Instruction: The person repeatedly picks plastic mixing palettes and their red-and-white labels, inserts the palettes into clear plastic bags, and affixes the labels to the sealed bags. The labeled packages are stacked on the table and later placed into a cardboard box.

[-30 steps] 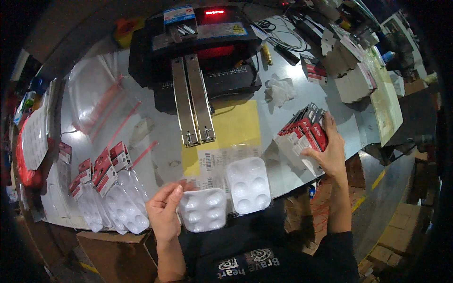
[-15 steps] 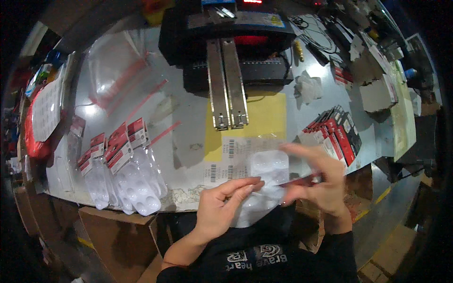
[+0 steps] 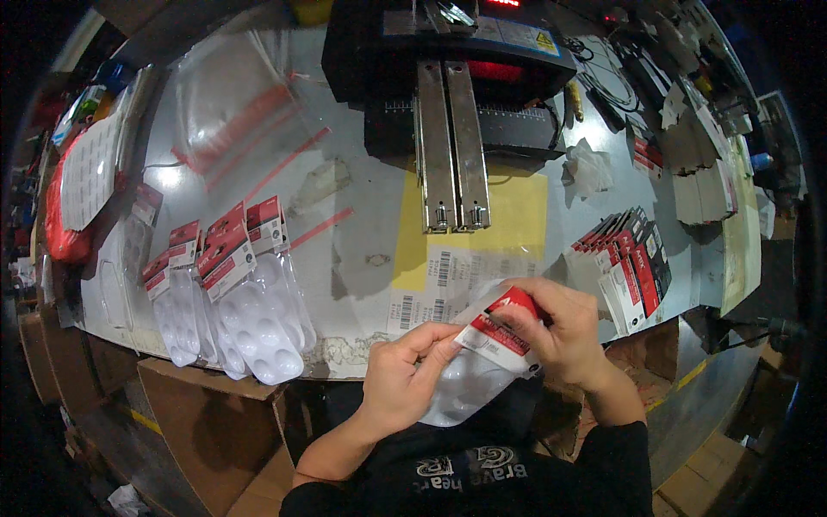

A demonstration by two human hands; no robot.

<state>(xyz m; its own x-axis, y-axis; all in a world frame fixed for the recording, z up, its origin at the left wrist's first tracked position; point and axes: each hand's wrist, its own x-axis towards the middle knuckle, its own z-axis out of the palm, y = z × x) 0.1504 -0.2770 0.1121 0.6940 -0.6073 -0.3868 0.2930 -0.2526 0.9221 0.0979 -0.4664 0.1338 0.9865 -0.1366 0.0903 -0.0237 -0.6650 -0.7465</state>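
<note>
Close to my body, at the table's front edge, I hold a white plastic paint palette with round wells, in a clear bag. My left hand is closed, thumb and fingers pinching the bag's upper left side. My right hand is closed on a red-and-white header card, its thumb pressing the card's face. The card lies tilted across the top of the bagged palette. Whether the card is folded round the bag's edge I cannot tell.
Several bagged palettes with header cards lie at the left. A fanned stack of cards sits at the right. Ahead stands a black machine with two metal rails over a yellow sheet. Clear bags lie far left.
My right hand, blurred before, has brought the red-and-white card onto the top of the bagged palette. My left hand keeps its pinch. The view has shifted slightly.
</note>
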